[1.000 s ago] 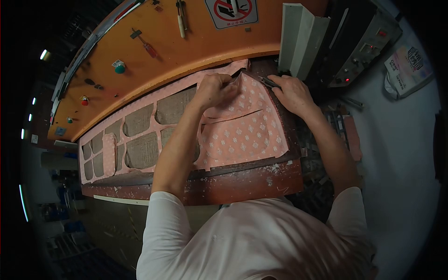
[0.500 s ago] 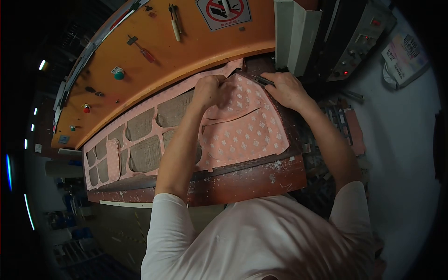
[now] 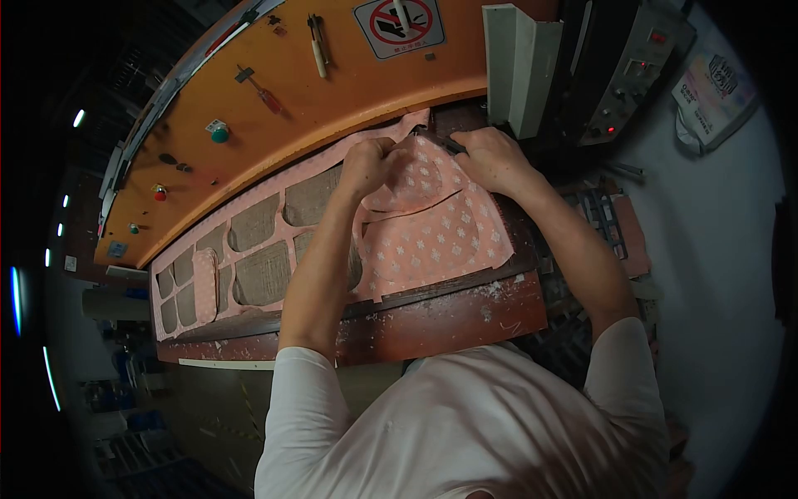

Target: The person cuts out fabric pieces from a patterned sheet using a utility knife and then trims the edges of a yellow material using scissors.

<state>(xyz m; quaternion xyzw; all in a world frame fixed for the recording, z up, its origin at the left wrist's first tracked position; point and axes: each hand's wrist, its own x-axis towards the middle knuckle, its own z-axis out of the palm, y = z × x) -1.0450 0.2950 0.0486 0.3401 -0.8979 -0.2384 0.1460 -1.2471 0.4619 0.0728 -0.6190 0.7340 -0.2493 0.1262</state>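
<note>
A pink sheet of fabric [image 3: 428, 241] with a pale motif lies over the machine bed, with several rounded pieces cut out of its left part. My left hand [image 3: 367, 166] is closed on the fabric near its upper right end, fingertips pinching it. Close by, my right hand [image 3: 492, 160] grips a dark metal tool that looks like scissors [image 3: 453, 145], mostly covered by the fingers. Its tip points left toward the fabric's top corner. A curved slit crosses the sheet below my hands. A loose pink cut piece [image 3: 204, 287] rests toward the left end.
An orange machine panel [image 3: 307, 108] rises behind the fabric, with a screwdriver [image 3: 268, 100] and green and red buttons on it. A reddish-brown board edge [image 3: 432, 324] runs along the front. A control box [image 3: 636, 79] stands at right, near a white bag [image 3: 715, 100].
My right hand has moved slightly left with the tool, nearer to my left hand. The left hand keeps its pinch on the fabric, and the whole view has shifted a little.
</note>
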